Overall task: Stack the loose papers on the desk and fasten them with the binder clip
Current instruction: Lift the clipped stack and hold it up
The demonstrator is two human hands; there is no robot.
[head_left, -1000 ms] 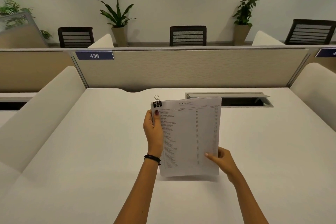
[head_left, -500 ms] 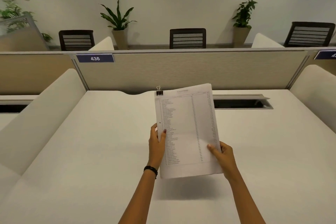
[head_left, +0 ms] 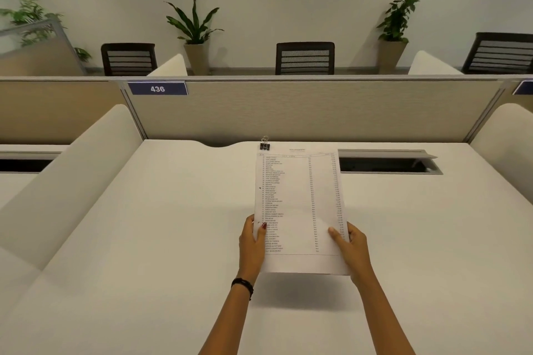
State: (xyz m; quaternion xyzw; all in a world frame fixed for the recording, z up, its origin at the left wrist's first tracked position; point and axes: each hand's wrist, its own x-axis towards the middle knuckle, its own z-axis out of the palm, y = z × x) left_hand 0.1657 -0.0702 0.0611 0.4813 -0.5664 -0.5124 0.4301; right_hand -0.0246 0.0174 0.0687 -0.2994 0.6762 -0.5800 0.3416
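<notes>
Both hands have slid down the sheets since a second ago: then the left hand gripped near the clipped top corner, and now both grip the lower part, with the stack stretched farther out toward the partition.

Largest in view is the white surface (head_left: 144,239), bare around the arms, with rounded white side dividers and an open cable tray (head_left: 389,163) set into its far right part. Behind it stands the grey partition (head_left: 317,112), bearing a blue plate that reads 436 (head_left: 157,89). Beyond that are dark chairs, potted plants and a wall dotted with blue and yellow shapes.

The stack of papers (head_left: 297,196) is held above the middle of the surface, its printed list facing up and its top edge reaching toward the partition; a shadow lies on the surface beneath its near edge. The left hand (head_left: 252,245) closes on the lower left edge, thumb on top of the page and the other fingers hidden below. The right hand (head_left: 350,251) closes on the lower right edge in the same way. A dark band circles the left wrist.

The black binder clip (head_left: 264,145) sits clamped on the top left corner of the stack, its wire handles standing up.
</notes>
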